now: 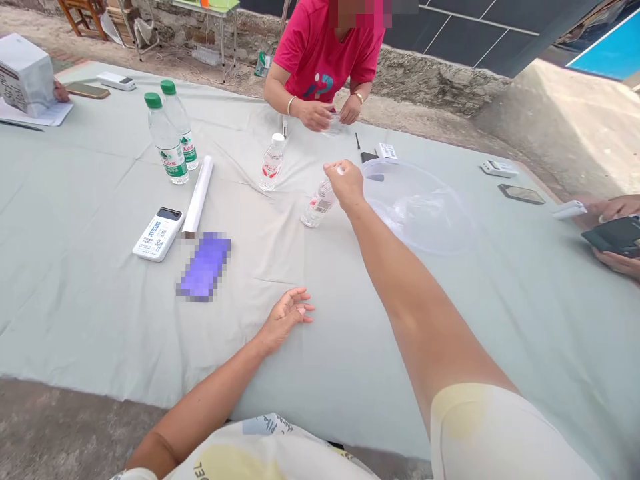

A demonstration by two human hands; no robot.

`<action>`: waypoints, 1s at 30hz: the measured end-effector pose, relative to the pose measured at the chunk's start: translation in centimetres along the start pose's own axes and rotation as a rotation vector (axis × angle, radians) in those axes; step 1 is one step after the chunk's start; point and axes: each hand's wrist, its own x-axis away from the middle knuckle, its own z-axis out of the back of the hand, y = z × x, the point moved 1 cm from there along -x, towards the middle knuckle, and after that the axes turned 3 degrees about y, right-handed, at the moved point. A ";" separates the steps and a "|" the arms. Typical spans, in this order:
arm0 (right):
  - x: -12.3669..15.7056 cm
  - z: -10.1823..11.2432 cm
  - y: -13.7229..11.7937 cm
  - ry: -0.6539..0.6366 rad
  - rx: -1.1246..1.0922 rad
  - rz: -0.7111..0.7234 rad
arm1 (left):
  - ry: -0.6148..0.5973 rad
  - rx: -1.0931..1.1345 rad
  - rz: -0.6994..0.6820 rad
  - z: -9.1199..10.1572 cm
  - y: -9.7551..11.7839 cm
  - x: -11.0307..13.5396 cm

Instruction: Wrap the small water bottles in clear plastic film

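Note:
My right hand reaches out over the table, its fingers closed round the top of a small clear water bottle. The bottle leans slightly, with its lower end at the cloth. My left hand rests near the table's front with fingers apart and nothing in it. A second small bottle with a white cap stands upright to the left of the held one. Just right of my right hand lies a large see-through plastic bag or lid; I cannot tell which.
Two green-capped bottles, a white roll, a white power bank and a blurred purple item lie to the left. Across the table a person in a pink shirt handles clear plastic. At right, another person's hands hold a dark device.

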 end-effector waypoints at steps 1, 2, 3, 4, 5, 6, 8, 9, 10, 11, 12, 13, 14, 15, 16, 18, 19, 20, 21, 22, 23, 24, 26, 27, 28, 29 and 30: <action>0.0 0.5 -0.5 -0.054 0.051 -0.002 | 0.003 0.009 0.006 -0.1 0.0 0.0; 0.1 1.0 -1.1 -0.096 0.110 0.003 | 0.008 0.020 0.014 -0.1 0.0 0.0; 0.1 1.5 -1.6 -0.124 0.176 0.010 | 0.011 0.033 0.024 -0.2 0.0 0.0; 0.2 1.8 -2.0 -0.138 0.242 0.024 | 0.013 0.048 0.034 -0.2 0.0 -0.1; 0.1 2.1 -2.5 -0.138 0.300 0.044 | 0.015 0.063 0.043 -0.3 0.0 -0.1; -0.1 2.1 -2.9 -0.130 0.343 0.073 | 0.015 0.078 0.051 -0.3 0.1 -0.1; -0.7 1.5 -3.8 -0.119 0.372 0.159 | 0.013 0.105 0.056 -0.4 0.2 -0.1; -1.1 0.9 -4.2 -0.123 0.361 0.214 | 0.014 0.119 0.057 -0.4 0.3 -0.1; -1.6 0.0 -4.7 -0.135 0.339 0.270 | 0.018 0.132 0.059 -0.5 0.4 -0.1; -2.0 -1.0 -5.3 -0.152 0.315 0.319 | 0.023 0.145 0.063 -0.5 0.5 -0.2; -2.5 -2.0 -5.9 -0.174 0.293 0.358 | 0.029 0.157 0.067 -0.6 0.6 -0.2; -2.8 -3.1 -6.5 -0.197 0.277 0.387 | 0.035 0.170 0.069 -0.6 0.7 -0.2; -3.1 -4.1 -7.0 -0.222 0.268 0.410 | 0.041 0.184 0.071 -0.6 0.7 -0.2; -3.3 -5.0 -7.6 -0.247 0.265 0.428 | 0.047 0.202 0.074 -0.5 0.8 -0.3; -3.4 -5.8 -8.1 -0.276 0.267 0.444 | 0.051 0.223 0.077 -0.5 0.9 -0.3; -3.5 -6.9 -8.8 -0.333 0.272 0.477 | 0.056 0.275 0.089 -0.3 1.1 -0.3; -3.5 -7.2 -9.0 -0.352 0.269 0.487 | 0.058 0.299 0.098 -0.2 1.3 -0.3; -3.4 -7.4 -9.1 -0.356 0.265 0.487 | 0.062 0.320 0.107 -0.1 1.4 -0.3; -3.3 -7.5 -9.0 -0.344 0.257 0.480 | 0.066 0.335 0.117 -0.1 1.5 -0.3; -3.2 -7.4 -8.9 -0.319 0.249 0.471 | 0.067 0.343 0.125 0.0 1.6 -0.3; -2.9 -7.3 -8.8 -0.288 0.244 0.465 | 0.064 0.345 0.132 0.0 1.7 -0.3; -2.6 -7.1 -8.6 -0.260 0.244 0.463 | 0.059 0.341 0.136 0.0 1.7 -0.3; -1.6 -6.4 -8.1 -0.238 0.257 0.487 | 0.048 0.319 0.129 0.0 1.5 -0.3; -0.8 -5.9 -7.9 -0.241 0.266 0.506 | 0.049 0.301 0.115 -0.1 1.5 -0.3; 0.2 -5.2 -7.8 -0.243 0.273 0.520 | 0.059 0.277 0.094 -0.1 1.4 -0.2; 1.5 -4.3 -7.7 -0.244 0.274 0.529 | 0.085 0.242 0.068 -0.2 1.3 -0.1; 3.0 -3.3 -7.6 -0.249 0.266 0.536 | 0.129 0.189 0.033 -0.2 1.4 0.0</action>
